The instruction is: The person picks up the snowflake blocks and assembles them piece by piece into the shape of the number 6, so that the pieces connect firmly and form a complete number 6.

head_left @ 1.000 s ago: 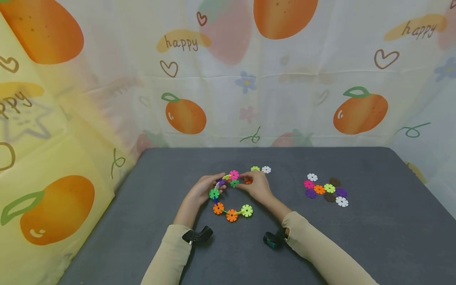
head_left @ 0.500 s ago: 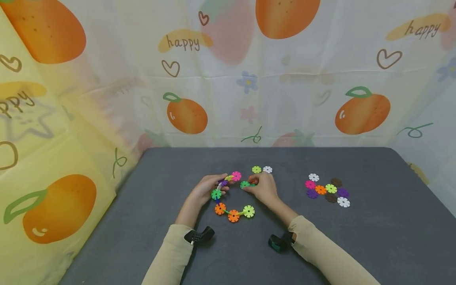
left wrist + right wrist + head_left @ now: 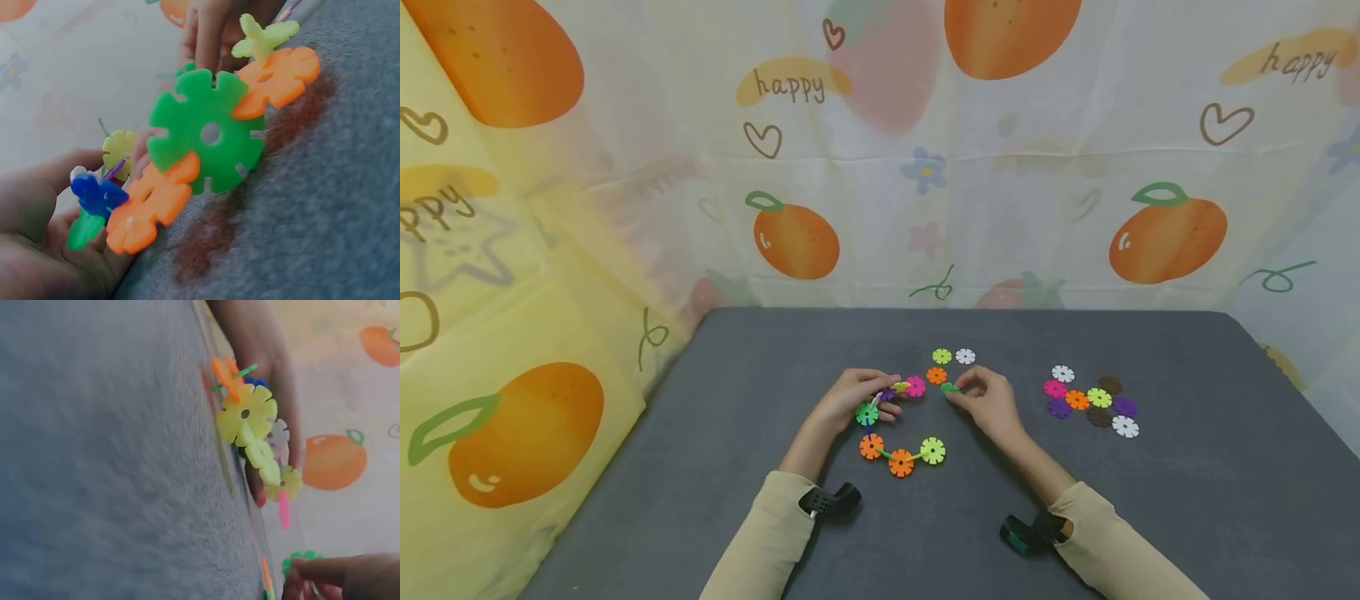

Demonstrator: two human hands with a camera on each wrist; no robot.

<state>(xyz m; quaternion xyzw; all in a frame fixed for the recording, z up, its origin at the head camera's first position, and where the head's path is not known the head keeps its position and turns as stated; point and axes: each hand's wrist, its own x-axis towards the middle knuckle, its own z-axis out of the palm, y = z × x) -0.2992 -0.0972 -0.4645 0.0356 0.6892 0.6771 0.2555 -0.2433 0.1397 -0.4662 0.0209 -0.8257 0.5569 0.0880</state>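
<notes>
My left hand grips a curved chain of slotted snowflake discs near its far end. Its links are green, blue, white, purple, yellow and orange, with a pink disc at the tip beyond my fingers. Toward me, the chain's orange disc and light-green end disc hang past the palm. A large green disc joins two orange ones in the left wrist view. To the right, my right hand pinches a loose green disc between thumb and finger, a gap away from the pink one.
Just behind the hands lie a loose orange disc, a light-green disc and a white disc. A cluster of several discs, including a brown disc, spreads on the grey table at right. A printed curtain hangs behind.
My right hand has drawn the green disc rightward, away from beside the pink disc, uncovering the loose orange one. My left hand has shifted slightly right with the chain.
</notes>
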